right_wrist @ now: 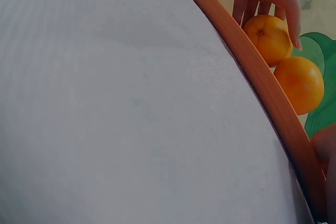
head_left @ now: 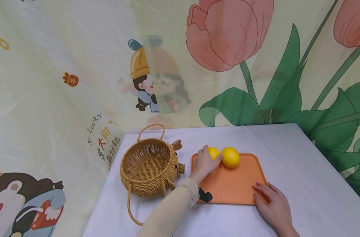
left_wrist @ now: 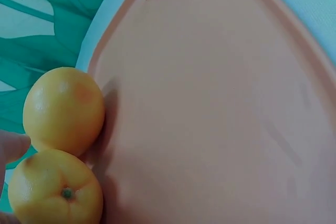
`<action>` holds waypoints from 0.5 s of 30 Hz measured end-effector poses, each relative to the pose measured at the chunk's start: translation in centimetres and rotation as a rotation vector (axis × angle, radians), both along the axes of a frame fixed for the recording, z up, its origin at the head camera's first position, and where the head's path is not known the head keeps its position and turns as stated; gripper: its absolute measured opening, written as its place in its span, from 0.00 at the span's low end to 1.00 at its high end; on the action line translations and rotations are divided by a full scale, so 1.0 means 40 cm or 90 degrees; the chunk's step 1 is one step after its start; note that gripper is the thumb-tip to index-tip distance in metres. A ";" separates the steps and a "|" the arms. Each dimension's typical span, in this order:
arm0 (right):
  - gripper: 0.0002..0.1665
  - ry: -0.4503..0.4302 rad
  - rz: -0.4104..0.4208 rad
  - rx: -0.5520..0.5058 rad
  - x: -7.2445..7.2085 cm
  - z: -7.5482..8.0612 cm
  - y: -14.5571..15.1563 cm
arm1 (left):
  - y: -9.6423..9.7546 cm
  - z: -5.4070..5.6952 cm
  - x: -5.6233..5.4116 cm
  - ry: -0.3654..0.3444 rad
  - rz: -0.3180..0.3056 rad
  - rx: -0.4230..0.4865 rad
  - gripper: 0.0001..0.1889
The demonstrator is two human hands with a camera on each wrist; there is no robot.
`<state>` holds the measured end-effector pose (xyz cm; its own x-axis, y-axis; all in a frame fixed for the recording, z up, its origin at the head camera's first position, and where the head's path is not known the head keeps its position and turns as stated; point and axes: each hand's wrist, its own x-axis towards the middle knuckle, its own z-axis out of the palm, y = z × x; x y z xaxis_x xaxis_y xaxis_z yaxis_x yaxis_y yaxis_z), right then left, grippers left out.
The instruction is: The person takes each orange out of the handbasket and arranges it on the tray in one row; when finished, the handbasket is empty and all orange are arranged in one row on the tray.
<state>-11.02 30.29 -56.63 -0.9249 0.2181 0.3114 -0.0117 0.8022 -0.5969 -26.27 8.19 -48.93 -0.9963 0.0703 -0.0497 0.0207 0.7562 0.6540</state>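
My left hand reaches over the tray's back left corner and grips an orange, thumb on one side and fingers on the other. In the left wrist view, this orange shows its stem end, and the thumb lies at its edge. A second orange sits right beside it on the orange tray. At the tray's front right corner rests my right hand, its fingers lying over the rim. The right wrist view shows the tray's outer side beside that hand.
Left of the tray stands a woven animal-shaped basket with its handle up at the back. A white cloth covers the table. Printed curtains hang behind and at the left.
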 end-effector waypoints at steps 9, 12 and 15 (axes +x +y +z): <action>0.16 -0.002 -0.007 0.006 0.001 0.001 -0.005 | -0.007 0.064 0.025 0.095 -0.038 0.049 0.43; 0.16 0.000 -0.012 0.008 0.002 0.004 -0.006 | -0.019 0.137 0.053 0.164 -0.071 0.110 0.41; 0.16 -0.004 -0.010 0.004 0.001 0.005 -0.006 | -0.054 0.204 0.101 0.231 -0.085 0.157 0.39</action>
